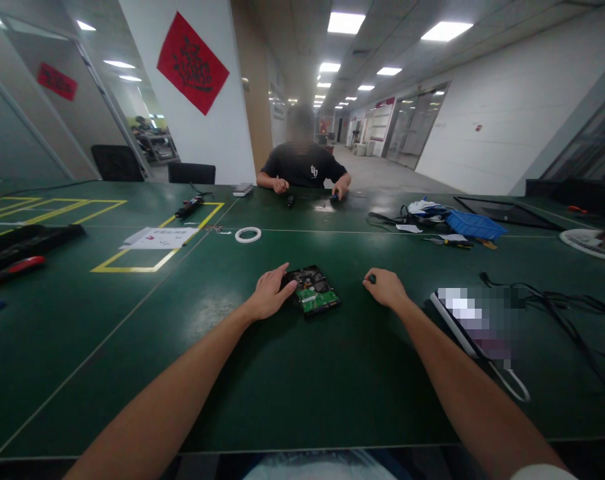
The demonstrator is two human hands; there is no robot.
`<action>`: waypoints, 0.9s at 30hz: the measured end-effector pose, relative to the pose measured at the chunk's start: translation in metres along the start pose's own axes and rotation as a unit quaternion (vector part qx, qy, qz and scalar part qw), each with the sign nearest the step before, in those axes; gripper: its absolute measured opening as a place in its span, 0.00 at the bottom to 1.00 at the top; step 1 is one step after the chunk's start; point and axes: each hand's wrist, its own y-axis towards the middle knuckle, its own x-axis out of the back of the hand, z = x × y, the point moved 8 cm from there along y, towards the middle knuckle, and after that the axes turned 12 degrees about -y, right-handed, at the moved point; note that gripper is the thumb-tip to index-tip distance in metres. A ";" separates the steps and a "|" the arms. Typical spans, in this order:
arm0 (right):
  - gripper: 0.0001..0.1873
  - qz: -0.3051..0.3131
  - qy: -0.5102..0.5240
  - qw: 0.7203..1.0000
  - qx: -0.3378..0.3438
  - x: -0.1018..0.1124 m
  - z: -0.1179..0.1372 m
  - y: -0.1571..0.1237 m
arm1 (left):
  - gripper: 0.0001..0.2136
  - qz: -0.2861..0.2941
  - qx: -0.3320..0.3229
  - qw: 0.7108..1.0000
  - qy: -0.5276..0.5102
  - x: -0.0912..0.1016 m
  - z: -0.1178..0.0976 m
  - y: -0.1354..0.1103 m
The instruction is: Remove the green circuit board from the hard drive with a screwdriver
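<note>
A hard drive (313, 291) lies on the green table in front of me, its green circuit board facing up. My left hand (272, 293) grips its left side, the thumb along the near part and the fingers toward the far corner. To the right of the drive, apart from it, my right hand (385, 288) is closed with the knuckles up. A small dark tool (372, 279) shows between its thumb and fingers; most of it is hidden, and its kind is unclear.
Opposite me sits a person (302, 163) with both hands at small items. A white tape roll (248, 235) and paper sheets (158, 238) lie at left. On the right are a phone-like device (475, 323), black cables (552, 300), a blue tray (475, 225) and a screwdriver (452, 243).
</note>
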 end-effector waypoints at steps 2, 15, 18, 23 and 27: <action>0.10 -0.006 -0.008 1.000 0.002 -0.001 0.002 0.001 | 0.32 -0.018 0.011 1.000 0.016 0.007 -0.004 -0.005; 0.09 -0.019 -0.017 1.000 0.010 -0.002 0.003 0.002 | 0.20 -0.066 0.080 0.993 0.060 0.019 -0.014 -0.016; 0.09 -0.016 -0.017 1.000 0.002 -0.001 0.007 -0.001 | 0.19 -0.072 0.055 0.995 0.053 0.017 -0.017 -0.016; 0.09 -0.013 -0.020 1.000 -0.007 0.000 0.006 -0.005 | 0.18 -0.063 -0.045 0.997 0.023 0.012 -0.037 -0.017; 0.12 -0.006 -0.027 0.999 -0.033 0.003 -0.012 -0.001 | 0.21 -0.017 -0.121 0.992 0.025 0.004 -0.061 -0.024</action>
